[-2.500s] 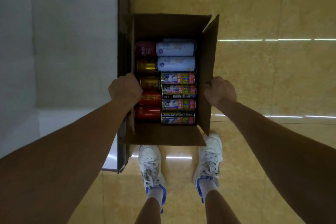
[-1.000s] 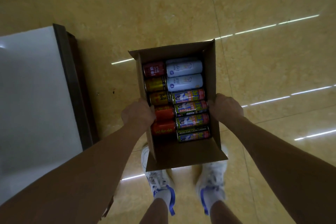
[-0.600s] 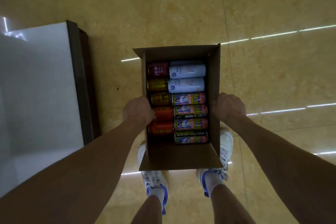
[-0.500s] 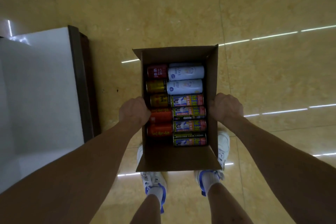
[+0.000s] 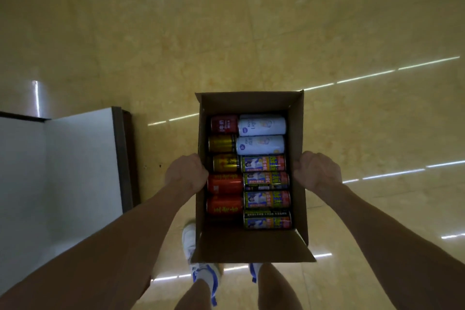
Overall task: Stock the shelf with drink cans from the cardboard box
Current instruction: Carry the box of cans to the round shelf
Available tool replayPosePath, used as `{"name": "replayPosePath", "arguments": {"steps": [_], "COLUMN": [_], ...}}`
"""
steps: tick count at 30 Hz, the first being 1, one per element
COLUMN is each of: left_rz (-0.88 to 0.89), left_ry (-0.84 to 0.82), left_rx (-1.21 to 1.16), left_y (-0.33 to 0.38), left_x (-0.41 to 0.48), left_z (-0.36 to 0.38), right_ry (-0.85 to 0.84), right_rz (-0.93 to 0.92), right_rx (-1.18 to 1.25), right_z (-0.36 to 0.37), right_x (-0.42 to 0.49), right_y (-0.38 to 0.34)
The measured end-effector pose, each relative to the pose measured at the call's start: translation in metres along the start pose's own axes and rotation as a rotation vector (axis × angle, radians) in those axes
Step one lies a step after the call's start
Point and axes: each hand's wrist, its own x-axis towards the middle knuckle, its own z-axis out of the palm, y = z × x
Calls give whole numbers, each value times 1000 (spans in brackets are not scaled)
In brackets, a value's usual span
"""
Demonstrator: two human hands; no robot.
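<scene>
Student: Cardboard box held clear of the floor. Where do we take it?
Tutor: Left grip and right grip each clasp a long side wall, midway along. We judge the load heavy and the card walls apt to bow, so support beneath would be safer.
Student: Contents?
Tutor: Drink cans on their sides in two rows: red, gold and orange at left, white and multicoloured at right.
</scene>
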Motion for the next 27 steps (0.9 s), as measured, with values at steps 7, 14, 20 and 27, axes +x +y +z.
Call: {"name": "replayPosePath", "arguments": {"steps": [7, 14, 20, 27], "left_rz": [108, 187, 211, 189], "left_ry": [56, 63, 33, 51], "left_rx": [48, 92, 108, 169], "left_y": [84, 148, 195, 251], "left_x": [-15, 33, 81, 128], "left_z": [-73, -136, -200, -274], "right_ry": [53, 56, 14, 22], "right_rz": [44, 111, 144, 165], "right_rx": [27, 62, 84, 113], "right_z": [-96, -170, -237, -309], "right_x": [-7, 32, 81, 141], "right_y": [44, 66, 64, 61]}}
